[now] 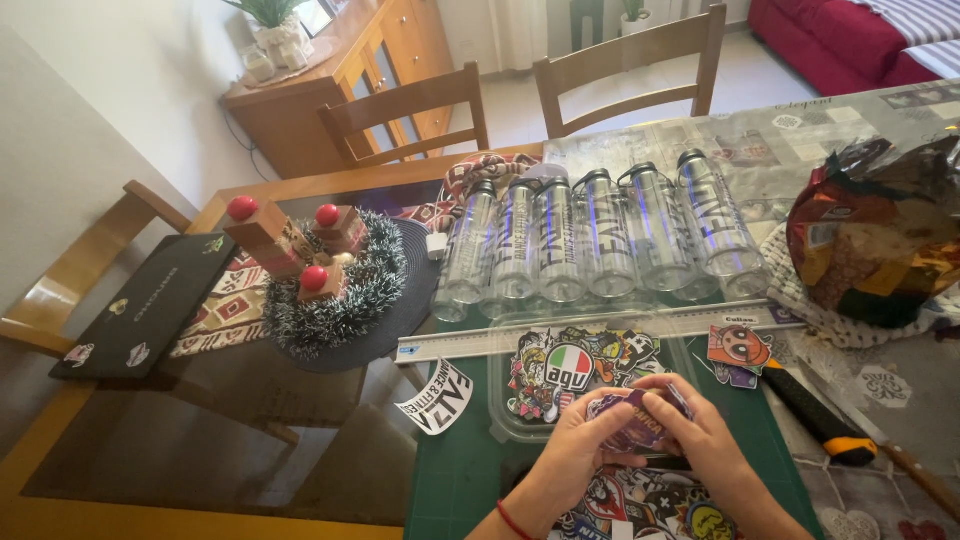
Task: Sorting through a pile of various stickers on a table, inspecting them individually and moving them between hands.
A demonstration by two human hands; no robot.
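On the green mat (460, 470), left hand (575, 455) and right hand (705, 435) grip one sticker (635, 420) below the ruler (590, 333)

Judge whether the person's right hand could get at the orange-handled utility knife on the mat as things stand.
Probably yes. The utility knife lies uncovered just right of the right hand, with nothing between them, though that hand and the left hand currently hold a purple sticker.
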